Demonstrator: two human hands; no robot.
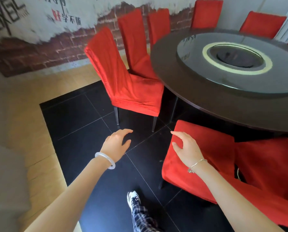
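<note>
With my left hand [116, 144] and right hand [186, 148] both empty and fingers loosely spread, I'd take the chair [213, 148] under my right, beside the table [207, 101], by its stiff back edge, expecting moderate weight and a loose cover that slips.

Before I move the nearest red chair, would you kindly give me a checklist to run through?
1. Left hand free: ok, open above the floor.
2. Right hand free: ok, open over the back of the nearest chair.
3. Grip on that chair: not ok, neither hand holds it.
4. Gap to the next chair: ok, they stand apart.
5. Seat tucked under the round table: cannot tell, hidden.
6. Shoe away from the chair's legs: ok.
</note>
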